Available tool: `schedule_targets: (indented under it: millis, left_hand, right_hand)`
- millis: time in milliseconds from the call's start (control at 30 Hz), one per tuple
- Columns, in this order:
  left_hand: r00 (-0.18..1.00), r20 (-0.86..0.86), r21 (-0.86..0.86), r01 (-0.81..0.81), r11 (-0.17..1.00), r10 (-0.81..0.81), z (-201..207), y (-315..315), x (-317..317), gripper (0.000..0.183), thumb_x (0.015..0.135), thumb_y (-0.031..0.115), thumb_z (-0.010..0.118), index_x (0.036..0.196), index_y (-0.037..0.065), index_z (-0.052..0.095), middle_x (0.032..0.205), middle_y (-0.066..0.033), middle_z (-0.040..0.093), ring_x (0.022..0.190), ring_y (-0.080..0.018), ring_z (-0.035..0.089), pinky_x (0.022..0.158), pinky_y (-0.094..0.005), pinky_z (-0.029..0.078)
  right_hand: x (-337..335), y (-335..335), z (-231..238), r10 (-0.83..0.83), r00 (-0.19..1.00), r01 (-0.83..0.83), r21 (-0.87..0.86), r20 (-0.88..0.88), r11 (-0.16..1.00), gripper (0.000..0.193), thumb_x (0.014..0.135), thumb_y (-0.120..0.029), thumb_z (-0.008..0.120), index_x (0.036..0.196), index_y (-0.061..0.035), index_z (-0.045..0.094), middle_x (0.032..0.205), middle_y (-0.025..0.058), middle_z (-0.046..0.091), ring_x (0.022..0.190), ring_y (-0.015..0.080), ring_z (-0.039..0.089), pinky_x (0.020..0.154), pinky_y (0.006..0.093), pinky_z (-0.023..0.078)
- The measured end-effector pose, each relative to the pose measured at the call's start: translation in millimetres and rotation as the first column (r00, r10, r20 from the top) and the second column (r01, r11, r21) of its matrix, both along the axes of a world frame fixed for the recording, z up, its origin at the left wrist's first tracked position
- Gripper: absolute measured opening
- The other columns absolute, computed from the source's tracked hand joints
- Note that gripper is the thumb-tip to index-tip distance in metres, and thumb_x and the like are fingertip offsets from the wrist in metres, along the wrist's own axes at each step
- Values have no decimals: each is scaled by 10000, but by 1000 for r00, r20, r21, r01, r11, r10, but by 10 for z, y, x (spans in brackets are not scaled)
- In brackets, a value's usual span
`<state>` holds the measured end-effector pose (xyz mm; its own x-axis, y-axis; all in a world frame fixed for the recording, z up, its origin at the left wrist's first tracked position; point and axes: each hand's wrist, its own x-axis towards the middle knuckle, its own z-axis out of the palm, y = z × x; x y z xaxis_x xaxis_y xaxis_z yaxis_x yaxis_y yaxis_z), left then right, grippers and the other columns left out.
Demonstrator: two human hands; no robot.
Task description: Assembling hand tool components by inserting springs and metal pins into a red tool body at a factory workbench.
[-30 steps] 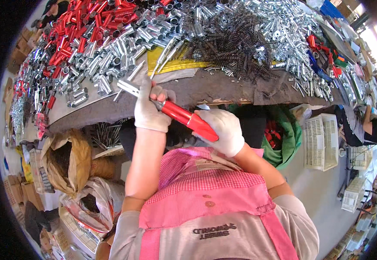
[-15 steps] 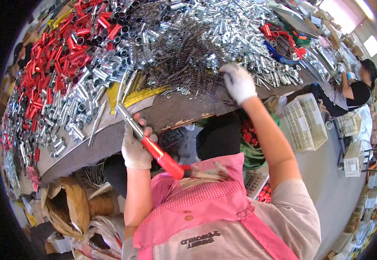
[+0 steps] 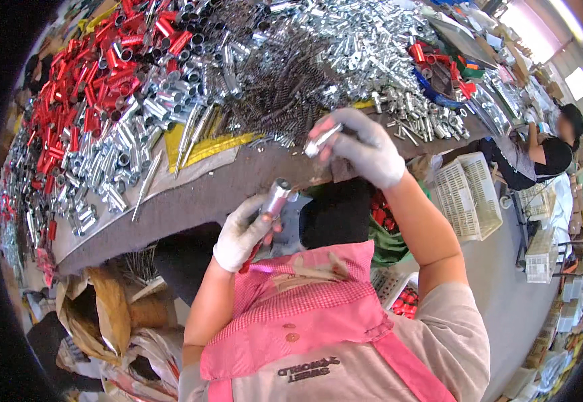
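Note:
In my gloved left hand [image 3: 239,236] is a shiny metal tube [image 3: 277,197], its open end tilted up toward the workbench. A bit of red shows below the hand; the rest of the tube's lower part is hidden. My gloved right hand [image 3: 366,153] pinches a short silver cylindrical metal fitting [image 3: 319,143] above the bench's near edge. The two pieces are apart, with the fitting up and to the right of the tube. Behind the right hand lies a heap of dark coil springs [image 3: 281,94].
Red tubes [image 3: 70,114] and silver tubes [image 3: 114,161] cover the left of the bench [image 3: 191,194]. Small silver fittings [image 3: 378,47] heap at the back right. White plastic crates [image 3: 469,194] stand on the floor to the right. Another person [image 3: 539,151] sits beyond them.
My right hand has come back from the parts heap with a silver fitting. My left hand has moved right and turned the tube so its open end points up.

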<state>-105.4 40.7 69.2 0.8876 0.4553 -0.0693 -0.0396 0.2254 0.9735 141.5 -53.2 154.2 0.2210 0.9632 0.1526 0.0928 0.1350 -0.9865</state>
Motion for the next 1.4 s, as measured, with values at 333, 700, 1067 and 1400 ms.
schedule_targets:
  millis: [333, 700, 1067, 1400]
  left_hand:
    - [998, 38, 471, -69, 879, 58, -126, 105, -17, 454, 893, 278, 615, 1215, -25, 511, 871, -37, 593, 747, -95, 530, 675, -232, 444]
    - [995, 1, -235, -100, 967, 103, -138, 37, -156, 355, 896, 229, 541, 1142, -27, 530, 733, -84, 565, 574, -135, 500, 537, -256, 415]
    - [984, -11, -230, -173, 958, 175, -134, 49, -307, 387, 919, 269, 526, 1166, -28, 509, 763, -72, 553, 599, -125, 492, 558, -243, 401]
    - [996, -36, -115, -79, 990, 75, 103, -59, -518, 231, 898, 119, 512, 1082, -15, 549, 806, -45, 578, 641, -84, 503, 585, -218, 405]
  right_hand:
    - [-491, -38, -14, -15, 967, 67, -196, 256, 978, 163, 878, -89, 586, 1002, 16, 598, 846, 64, 628, 665, 105, 609, 633, 252, 506]
    - [2288, 1653, 27, -493, 100, 862, 173, 864, 477, 423, 845, -494, 516, 1108, -190, 645, 1071, 162, 631, 1077, 322, 564, 927, 429, 434]
    - [1081, 1358, 405, -340, 940, 339, 100, -3, 935, 258, 869, -51, 523, 1094, -12, 403, 1017, 154, 630, 788, 168, 593, 628, 288, 508]
    - [-281, 452, 537, 310, 625, -393, -55, 716, 918, 291, 812, -159, 678, 1083, -59, 637, 1013, 108, 608, 941, 231, 600, 838, 331, 488]
